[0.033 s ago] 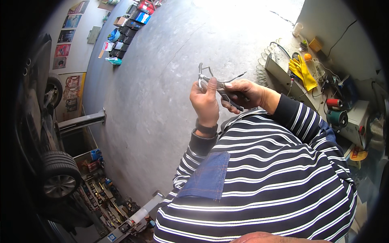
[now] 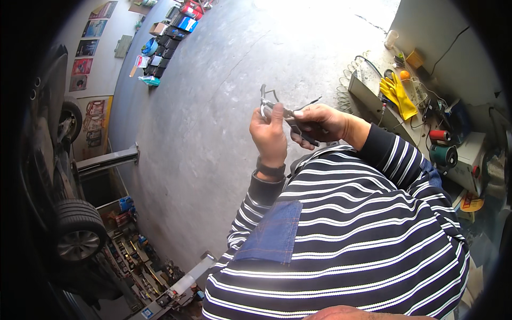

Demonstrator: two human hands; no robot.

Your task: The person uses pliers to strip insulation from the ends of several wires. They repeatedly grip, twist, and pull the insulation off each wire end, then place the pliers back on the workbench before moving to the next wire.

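In front of my chest both hands are up and close together. My left hand [image 2: 269,138] is closed in a pinch, thumb upward, on a thin dark cable [image 2: 263,92] with a bright, silvery part at the fingertips. A bent loop of the cable stands above the thumb, and a dark tip [image 2: 316,101] sticks out toward the right. My right hand [image 2: 324,121] is wrapped round pliers [image 2: 300,133] with dark handles slanting down and right. The jaws point at the left fingertips; what lies between them is too small to make out.
On the right, a bench [image 2: 368,93] bears yellow gloves [image 2: 399,96], a coiled hose [image 2: 345,85], a red can [image 2: 440,135] and cables. A car wheel [image 2: 79,234] and lift arm [image 2: 106,160] are at left. Black batteries [image 2: 160,61] line the far-left wall; tools [image 2: 138,261] lie lower left.
The cable's right tip has shifted slightly left and tilted more upward. The pliers' handles have moved a little closer together. Both hands hold nearly the same place.
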